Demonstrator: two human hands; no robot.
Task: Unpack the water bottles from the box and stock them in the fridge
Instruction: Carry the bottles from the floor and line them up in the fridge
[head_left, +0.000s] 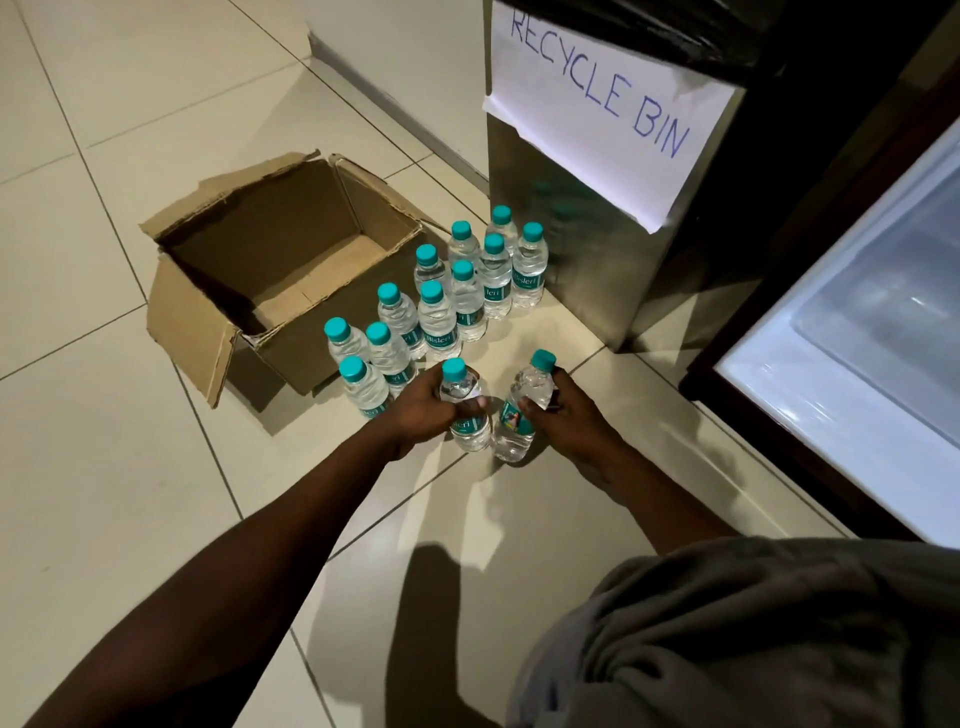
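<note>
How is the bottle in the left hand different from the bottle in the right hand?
The left-hand bottle stands about straight; the right-hand bottle tilts. The left hand grips its bottle from the left side, the right hand from the right. Both are small, clear and teal-capped.

Tiled kitchen corner: fridge (852, 332), recycle bin (587, 234).
</note>
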